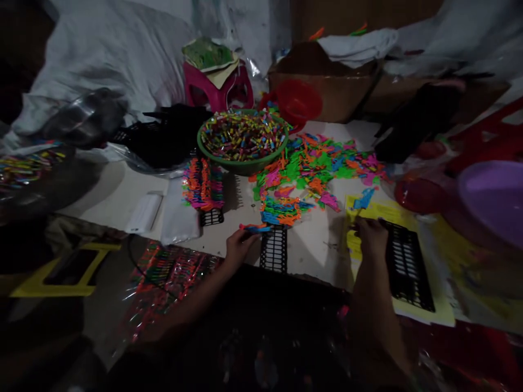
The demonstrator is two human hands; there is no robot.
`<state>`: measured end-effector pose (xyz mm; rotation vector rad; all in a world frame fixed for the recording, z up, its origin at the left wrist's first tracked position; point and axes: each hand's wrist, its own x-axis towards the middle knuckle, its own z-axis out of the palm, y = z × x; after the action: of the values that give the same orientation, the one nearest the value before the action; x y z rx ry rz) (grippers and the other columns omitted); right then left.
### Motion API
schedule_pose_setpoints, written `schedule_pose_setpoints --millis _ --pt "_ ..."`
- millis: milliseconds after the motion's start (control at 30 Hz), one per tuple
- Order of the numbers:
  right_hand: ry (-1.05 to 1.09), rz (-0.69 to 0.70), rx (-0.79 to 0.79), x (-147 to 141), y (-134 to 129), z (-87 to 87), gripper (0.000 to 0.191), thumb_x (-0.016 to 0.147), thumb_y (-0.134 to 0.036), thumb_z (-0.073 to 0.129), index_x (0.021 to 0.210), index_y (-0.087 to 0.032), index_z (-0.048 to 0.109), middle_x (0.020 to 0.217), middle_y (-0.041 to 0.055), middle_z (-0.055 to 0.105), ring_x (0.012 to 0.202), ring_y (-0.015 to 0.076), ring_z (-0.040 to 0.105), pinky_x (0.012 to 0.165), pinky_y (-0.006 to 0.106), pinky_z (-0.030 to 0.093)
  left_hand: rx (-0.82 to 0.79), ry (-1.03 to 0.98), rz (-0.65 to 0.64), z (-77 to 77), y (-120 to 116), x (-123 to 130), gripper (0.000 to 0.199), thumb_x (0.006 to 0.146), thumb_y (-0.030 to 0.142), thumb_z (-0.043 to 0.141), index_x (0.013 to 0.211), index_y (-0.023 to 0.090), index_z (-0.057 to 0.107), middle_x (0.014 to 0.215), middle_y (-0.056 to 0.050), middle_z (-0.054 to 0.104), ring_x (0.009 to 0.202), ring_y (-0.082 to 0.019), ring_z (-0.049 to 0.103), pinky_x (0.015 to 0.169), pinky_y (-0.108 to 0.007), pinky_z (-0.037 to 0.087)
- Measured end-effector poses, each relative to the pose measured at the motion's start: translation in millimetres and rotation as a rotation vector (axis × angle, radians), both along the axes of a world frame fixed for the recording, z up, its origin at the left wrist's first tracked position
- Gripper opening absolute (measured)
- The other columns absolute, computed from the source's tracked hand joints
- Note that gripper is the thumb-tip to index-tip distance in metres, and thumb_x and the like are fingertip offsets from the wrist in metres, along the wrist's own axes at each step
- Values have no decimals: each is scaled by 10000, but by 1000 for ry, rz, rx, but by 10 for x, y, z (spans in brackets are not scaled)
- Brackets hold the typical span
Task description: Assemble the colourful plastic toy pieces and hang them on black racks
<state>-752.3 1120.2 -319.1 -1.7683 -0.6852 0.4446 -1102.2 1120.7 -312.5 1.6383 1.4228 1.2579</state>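
In the head view, my left hand (239,249) is closed at the table's front, with a blue plastic toy piece (257,228) and a bit of orange-pink at its fingertips. Just right of it lies a black slotted plastic rack (273,250), its far part covered by a row of coloured toy pieces (284,209). My right hand (371,234) is closed over a yellow sheet (382,207), and a light-blue toy piece (363,198) sticks up from its fingertips. Beside that hand lies another black rack (408,267). The exact kind of toy is too dim to tell.
Loose coloured toy pieces (318,163) are heaped mid-table. Behind stands a green basin (241,163) full of small colourful items. A filled rack (203,185), clear plastic bags (180,218) and a white box (145,212) lie left. A purple basin (494,196) stands right.
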Motion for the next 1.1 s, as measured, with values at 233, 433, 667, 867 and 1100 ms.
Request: schedule_pose_setpoints --millis 233,433,667,867,1100 --pt "339 426 248 -1329 -432 -159 259 609 -381 663 742 -177 576 666 -8 627 594 125 595 546 258 491 -62 79 -78 -254 191 117 258 722 348 604 885 155 659 862 -55 680 787 -161 619 744 -281 482" --pt "258 390 268 -1670 -176 -416 276 650 -418 601 791 -184 563 808 27 655 751 144 610 725 298 490 4 248 -166 -192 274 122 175 739 305 588 828 170 654 813 -44 677 750 -155 613 713 -270 478" --pt "-27 301 51 -1682 -94 -502 227 678 -415 570 699 -189 581 737 32 661 734 164 603 713 288 476 -37 191 -158 -169 247 138 230 757 306 571 941 173 605 878 -54 679 802 -164 630 740 -282 485" --pt "20 334 106 -1630 -70 -462 279 672 -458 586 651 -180 571 690 14 654 667 148 598 658 261 474 -17 196 -201 -143 228 161 184 771 297 553 895 181 621 856 -40 681 781 -146 630 726 -260 486" --pt "-120 342 100 -1638 -44 -522 267 694 -444 570 655 -180 576 691 33 638 674 156 581 681 284 471 2 228 -182 -136 236 147 166 758 297 566 862 178 620 804 -34 680 732 -143 624 698 -254 485"
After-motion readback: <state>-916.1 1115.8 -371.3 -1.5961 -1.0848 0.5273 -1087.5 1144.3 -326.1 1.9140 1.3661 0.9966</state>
